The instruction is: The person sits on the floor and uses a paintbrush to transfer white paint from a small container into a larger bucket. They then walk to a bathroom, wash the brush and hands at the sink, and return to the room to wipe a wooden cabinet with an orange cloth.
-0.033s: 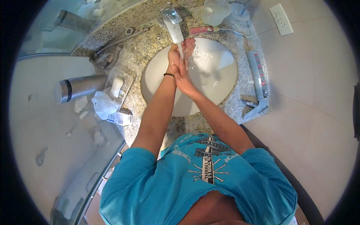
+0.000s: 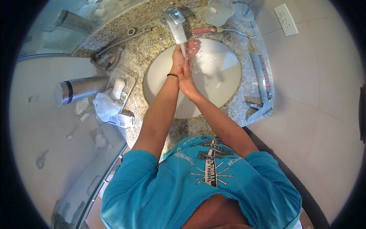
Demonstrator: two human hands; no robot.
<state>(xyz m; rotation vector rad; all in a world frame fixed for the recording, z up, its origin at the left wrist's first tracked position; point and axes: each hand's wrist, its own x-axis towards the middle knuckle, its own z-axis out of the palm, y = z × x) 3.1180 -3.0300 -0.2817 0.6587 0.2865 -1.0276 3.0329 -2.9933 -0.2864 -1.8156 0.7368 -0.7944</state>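
Both my hands are together over the white oval sink (image 2: 225, 82), under the faucet (image 2: 177, 33). A thin stream of water (image 2: 183, 51) falls onto them, and drops splash beside the fingers. My left hand (image 2: 177, 59), with a dark band at the wrist, reaches below the spout with its fingers stretched out; its fingertips blur in the splash. Pressed against its palm side near the wrist lies my right hand (image 2: 187, 78), its fingers extended along the left hand. Nothing else shows between them.
Left on the granite counter are a steel bottle (image 2: 82, 90), white soap (image 2: 118, 88) in a clear dish, a plastic bag (image 2: 105, 107) and a small box (image 2: 124, 120). A red-handled tool (image 2: 206, 30) and clear cup (image 2: 218, 14) stand behind; a long grey tube (image 2: 260, 74) lies right.
My hands have shifted slightly against each other, with the right one a little higher along the left. Water now splashes more over the left fingertips.
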